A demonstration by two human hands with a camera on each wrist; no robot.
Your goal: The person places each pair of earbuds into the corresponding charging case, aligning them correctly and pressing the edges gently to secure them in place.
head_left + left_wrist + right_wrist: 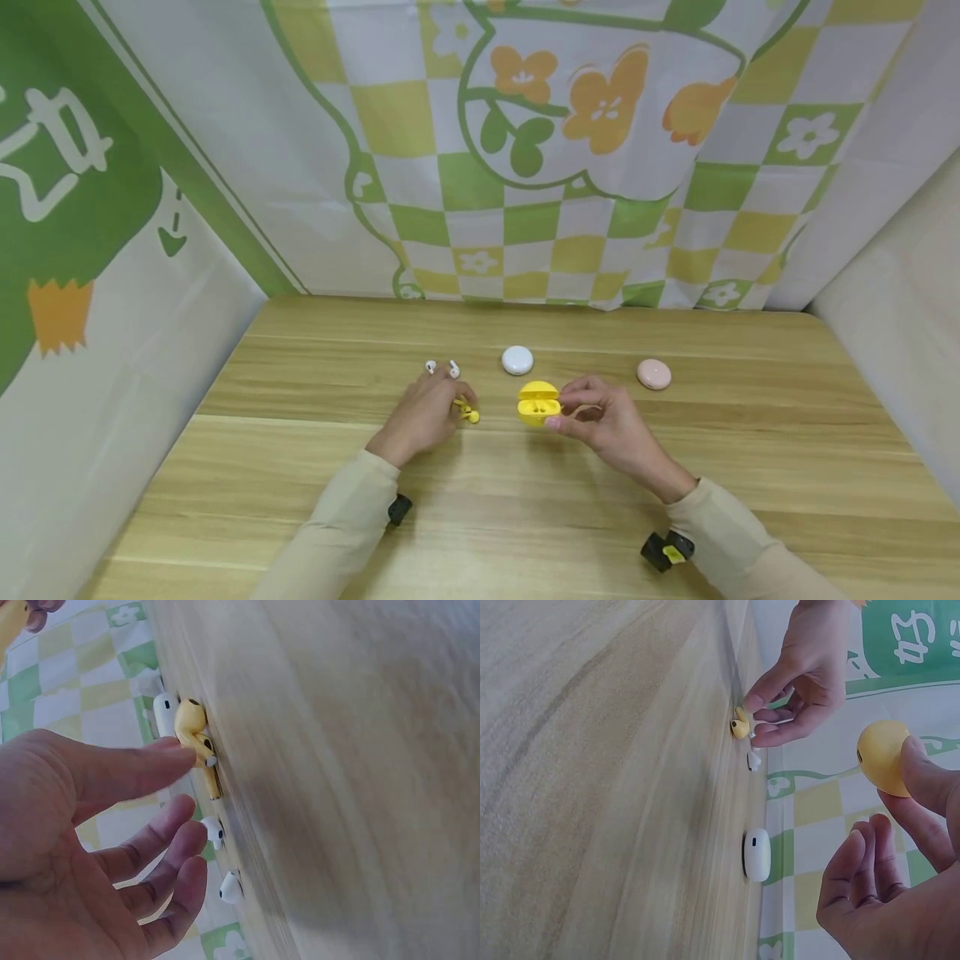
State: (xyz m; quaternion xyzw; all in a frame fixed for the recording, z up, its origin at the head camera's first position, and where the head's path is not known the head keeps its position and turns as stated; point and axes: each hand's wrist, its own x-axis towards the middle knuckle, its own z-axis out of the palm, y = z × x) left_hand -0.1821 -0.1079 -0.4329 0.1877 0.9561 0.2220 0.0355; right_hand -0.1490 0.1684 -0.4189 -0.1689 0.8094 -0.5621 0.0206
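Two yellow earbuds (pixel 471 414) lie close together on the wooden table, at the fingertips of my left hand (pixel 429 415). In the left wrist view, thumb and index finger pinch the stem of one yellow earbud (pixel 191 716), while the other fingers stay loosely bent and apart. My right hand (pixel 618 421) grips a round yellow charging case (pixel 538 408) between thumb and fingers, above the table. Its lid is raised, and its inner slots face me. From the right wrist view only the back of the yellow case (pixel 883 757) shows.
A round white case (pixel 517 360) sits behind the yellow one, and a pink case (pixel 654 374) is farther right. Two white earbuds (pixel 453 369) lie just beyond my left hand. A patterned curtain (pixel 540 217) hangs at the table's back edge.
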